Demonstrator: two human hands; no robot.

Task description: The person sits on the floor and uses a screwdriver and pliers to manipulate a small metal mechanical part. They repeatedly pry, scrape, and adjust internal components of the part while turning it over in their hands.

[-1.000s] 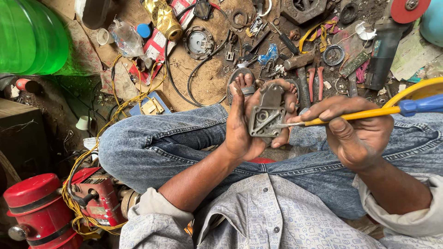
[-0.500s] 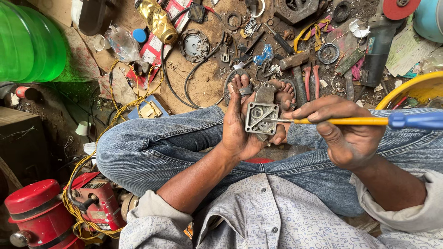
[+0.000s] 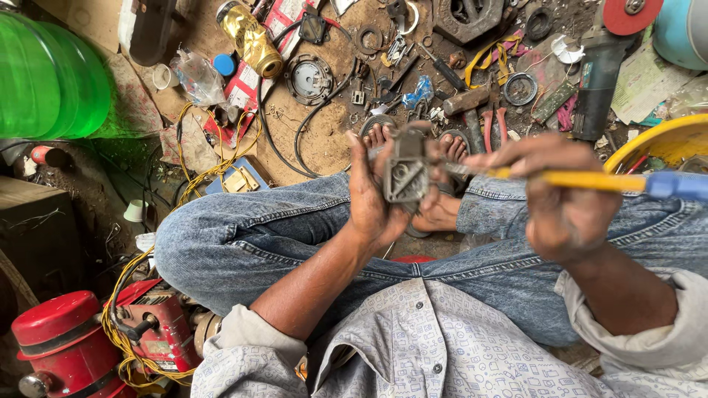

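My left hand (image 3: 372,195) grips a grey metal housing part (image 3: 405,171), held upright over my crossed legs in blue jeans. My right hand (image 3: 564,195) holds a screwdriver with a yellow shaft and blue handle (image 3: 590,180); its tip points left and meets the metal part. Both hands are blurred by motion. My bare feet (image 3: 442,210) show just behind the part.
The dirt floor ahead is strewn with tools: pliers with red grips (image 3: 493,121), an angle grinder (image 3: 599,70), a round metal cover (image 3: 310,77), cables. A green bottle (image 3: 51,81) stands at far left, a red motor unit (image 3: 88,346) at lower left, a yellow basin (image 3: 664,140) at right.
The metal part has turned from face-on to nearly edge-on in my left hand. The screwdriver stays against it, and the view has shifted slightly downward.
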